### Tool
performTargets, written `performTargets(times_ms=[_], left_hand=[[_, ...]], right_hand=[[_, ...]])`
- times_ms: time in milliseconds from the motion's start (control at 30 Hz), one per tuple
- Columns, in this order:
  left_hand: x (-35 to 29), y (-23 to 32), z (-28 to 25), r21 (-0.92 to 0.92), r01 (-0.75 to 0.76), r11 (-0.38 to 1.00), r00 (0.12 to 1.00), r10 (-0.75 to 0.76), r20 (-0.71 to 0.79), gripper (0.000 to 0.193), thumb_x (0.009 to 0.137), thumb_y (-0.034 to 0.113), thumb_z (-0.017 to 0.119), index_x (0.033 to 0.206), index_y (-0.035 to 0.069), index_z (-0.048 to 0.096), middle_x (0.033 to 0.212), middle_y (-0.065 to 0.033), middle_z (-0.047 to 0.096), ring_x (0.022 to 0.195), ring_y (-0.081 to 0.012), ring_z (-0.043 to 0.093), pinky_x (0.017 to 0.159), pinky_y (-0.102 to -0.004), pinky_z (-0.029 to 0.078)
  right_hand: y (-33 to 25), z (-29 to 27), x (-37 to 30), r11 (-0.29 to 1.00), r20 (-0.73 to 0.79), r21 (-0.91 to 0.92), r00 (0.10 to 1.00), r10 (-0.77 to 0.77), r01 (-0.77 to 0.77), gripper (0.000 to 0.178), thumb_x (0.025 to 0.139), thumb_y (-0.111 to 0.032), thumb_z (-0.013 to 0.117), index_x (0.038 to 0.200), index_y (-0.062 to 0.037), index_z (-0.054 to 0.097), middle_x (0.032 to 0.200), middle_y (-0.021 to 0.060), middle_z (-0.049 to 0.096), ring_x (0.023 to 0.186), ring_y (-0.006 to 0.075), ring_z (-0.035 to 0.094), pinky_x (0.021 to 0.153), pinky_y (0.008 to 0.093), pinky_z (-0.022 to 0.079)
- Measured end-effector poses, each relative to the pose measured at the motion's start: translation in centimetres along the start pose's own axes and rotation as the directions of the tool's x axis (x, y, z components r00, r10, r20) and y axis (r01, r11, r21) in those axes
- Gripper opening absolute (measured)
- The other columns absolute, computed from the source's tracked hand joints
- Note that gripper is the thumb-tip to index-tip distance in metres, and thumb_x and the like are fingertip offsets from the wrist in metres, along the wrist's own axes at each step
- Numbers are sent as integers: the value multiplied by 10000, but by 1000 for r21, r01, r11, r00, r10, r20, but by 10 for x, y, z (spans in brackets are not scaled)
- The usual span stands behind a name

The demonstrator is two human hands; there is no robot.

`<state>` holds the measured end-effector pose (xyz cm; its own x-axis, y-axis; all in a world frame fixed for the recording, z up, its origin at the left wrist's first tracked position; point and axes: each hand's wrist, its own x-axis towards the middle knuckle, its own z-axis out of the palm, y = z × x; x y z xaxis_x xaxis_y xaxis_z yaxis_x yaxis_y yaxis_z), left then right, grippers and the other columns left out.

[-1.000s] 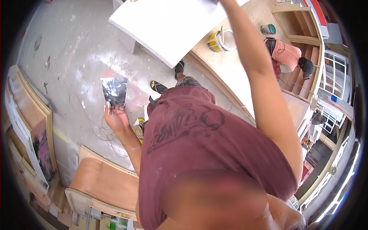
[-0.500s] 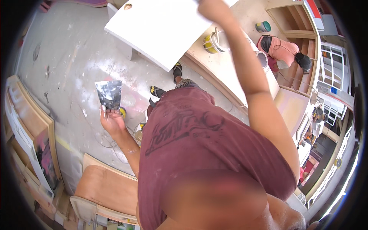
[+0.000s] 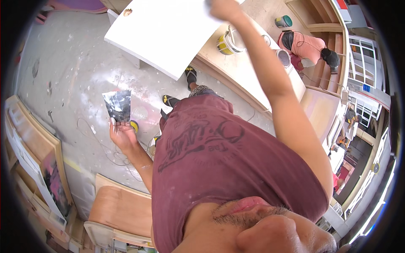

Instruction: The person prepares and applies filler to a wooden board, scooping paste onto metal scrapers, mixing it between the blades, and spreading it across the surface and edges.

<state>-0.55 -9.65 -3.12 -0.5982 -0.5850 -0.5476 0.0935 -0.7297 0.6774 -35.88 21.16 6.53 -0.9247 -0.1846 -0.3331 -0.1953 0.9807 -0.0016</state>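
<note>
My left hand [image 3: 122, 134] is held out over the floor, gripping the handle of a wide metal putty scraper [image 3: 118, 105] whose dull blade points away from me. My right arm stretches up and forward, and my right hand [image 3: 222, 8] rests closed at the far edge of a white painted board [image 3: 168, 33]; what it holds, if anything, is hidden. The board lies flat, partly over a long wooden workbench [image 3: 249, 71]. A yellow-and-white bucket [image 3: 228, 42] stands on the bench just right of my forearm.
A person in a pink top [image 3: 306, 48] crouches beyond the bench. Small paint cans [image 3: 283, 21] sit on the wood. Plywood panels [image 3: 122, 211] and framed boards [image 3: 38, 168] lie at the lower left. The concrete floor [image 3: 63, 76] is paint-spattered, with a cable across it.
The view has swung, so the white board and bench sit lower in the picture. My right hand has stayed on the board's far edge and my left has kept the scraper raised.
</note>
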Motion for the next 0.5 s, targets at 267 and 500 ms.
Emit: performTargets(times_ms=[267, 500], left_hand=[[4, -2, -10, -71, 16, 997, 990, -6, 144, 223, 954, 177, 513, 1063, -9, 568, 1064, -131, 644, 995, -219, 617, 910, -375, 488], [6, -3, -14, -42, -6, 999, 994, 11, 110, 200, 953, 191, 513, 1043, 23, 574, 1025, -108, 648, 923, -199, 625, 832, -350, 491]], right_hand=[[-104, 39, -157, 873, -42, 148, 885, -464, 465, 369, 780, -65, 541, 1146, -59, 587, 857, 181, 679, 784, 339, 681, 665, 427, 548], [91, -1, 14, 989, -413, 147, 909, 54, 8, 323, 823, -131, 514, 1102, -127, 676, 1030, 187, 677, 974, 341, 647, 859, 429, 509]])
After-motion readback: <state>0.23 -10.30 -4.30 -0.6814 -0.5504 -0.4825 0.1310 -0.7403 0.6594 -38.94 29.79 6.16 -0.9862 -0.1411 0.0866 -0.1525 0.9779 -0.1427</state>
